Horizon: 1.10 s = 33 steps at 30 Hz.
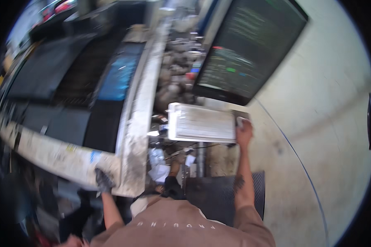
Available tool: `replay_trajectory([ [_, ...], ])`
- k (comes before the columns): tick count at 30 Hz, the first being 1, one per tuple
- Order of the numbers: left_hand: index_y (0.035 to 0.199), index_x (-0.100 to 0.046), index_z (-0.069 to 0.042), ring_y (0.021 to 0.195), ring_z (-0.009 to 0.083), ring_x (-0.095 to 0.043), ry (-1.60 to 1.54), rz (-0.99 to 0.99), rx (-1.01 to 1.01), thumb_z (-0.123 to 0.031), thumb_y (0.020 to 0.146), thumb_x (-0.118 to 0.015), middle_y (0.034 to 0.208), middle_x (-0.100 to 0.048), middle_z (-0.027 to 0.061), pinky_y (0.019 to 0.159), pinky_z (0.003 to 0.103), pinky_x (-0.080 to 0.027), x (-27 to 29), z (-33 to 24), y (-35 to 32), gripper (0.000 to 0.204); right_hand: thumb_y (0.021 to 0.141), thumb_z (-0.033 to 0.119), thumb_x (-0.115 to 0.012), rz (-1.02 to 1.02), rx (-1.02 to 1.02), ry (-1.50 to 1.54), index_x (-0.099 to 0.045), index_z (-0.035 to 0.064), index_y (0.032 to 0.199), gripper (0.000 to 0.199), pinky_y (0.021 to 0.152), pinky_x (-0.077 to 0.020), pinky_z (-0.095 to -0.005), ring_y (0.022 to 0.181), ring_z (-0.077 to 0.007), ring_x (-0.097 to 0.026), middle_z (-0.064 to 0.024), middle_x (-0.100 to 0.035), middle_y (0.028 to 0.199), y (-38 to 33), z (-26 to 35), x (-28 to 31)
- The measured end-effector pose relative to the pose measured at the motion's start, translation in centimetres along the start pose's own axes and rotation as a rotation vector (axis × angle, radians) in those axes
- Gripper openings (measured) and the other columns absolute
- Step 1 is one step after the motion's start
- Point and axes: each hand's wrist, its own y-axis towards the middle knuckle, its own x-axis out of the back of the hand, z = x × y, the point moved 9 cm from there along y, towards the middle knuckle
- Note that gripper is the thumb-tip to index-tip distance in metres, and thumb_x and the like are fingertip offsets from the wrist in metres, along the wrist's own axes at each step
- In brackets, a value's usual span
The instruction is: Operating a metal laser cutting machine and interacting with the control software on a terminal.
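Note:
My right hand (pixel 244 132) is bare and curls over a small white object that looks like a computer mouse (pixel 240 121), on a dark patch at the right end of a white tray. On that tray sits a pale keyboard (pixel 206 122), its keys smeared by motion. My left hand (pixel 104 181), in a dark grey glove, lies with its fingers stretched out against the near corner of a worn white machine frame (pixel 132 175). Nothing shows in that hand, though blur softens its outline.
A large dark monitor (pixel 251 49) stands beyond the keyboard, tilted. Dark sheets (pixel 70 121) and a shiny blue piece (pixel 118 76) lie on the machine bed. Clutter (pixel 175 78) fills the gap beside the frame. A blue cable (pixel 290 142) runs across the pale floor near a black mat (pixel 222 193).

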Motion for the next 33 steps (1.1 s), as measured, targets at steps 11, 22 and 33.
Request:
replay_trajectory([
  [11,0.111,-0.061,-0.023,0.067,0.0184,-0.059,0.104,-0.336,0.010,-0.056,0.078,-0.077,0.080,-0.060,-0.0006,0.059,0.034,-0.051,-3.7,0.4,-0.9,0.049,0.077,0.016,-0.065,-0.089,-0.109,0.020,-0.066,0.0093,0.119,0.042,0.106,-0.0415,-0.0467,0.122,-0.0370,-0.052,-0.0162,-0.057,0.130,-0.3,1.5,5.3],
  [22,0.100,-0.059,-0.027,0.062,0.0165,-0.058,0.091,-0.355,-0.014,-0.058,0.076,-0.078,0.075,-0.059,-0.0036,0.054,0.033,-0.049,-4.3,0.3,-1.0,0.043,0.083,0.016,-0.066,-0.021,-0.170,0.050,-0.061,0.0104,0.128,0.046,0.110,-0.0401,-0.0452,0.130,-0.0374,-0.048,-0.0165,-0.052,0.140,-0.3,1.6,4.8],
  [33,0.114,-0.059,-0.028,0.070,0.0136,-0.055,0.104,-0.292,0.019,-0.058,0.082,-0.073,0.086,-0.057,-0.0059,0.061,0.031,-0.048,-3.2,0.3,-0.3,0.046,0.086,0.018,-0.066,-0.007,-0.227,0.085,-0.055,0.0099,0.134,0.050,0.111,-0.0400,-0.0439,0.134,-0.0372,-0.046,-0.0179,-0.049,0.144,0.0,1.1,4.6],
])
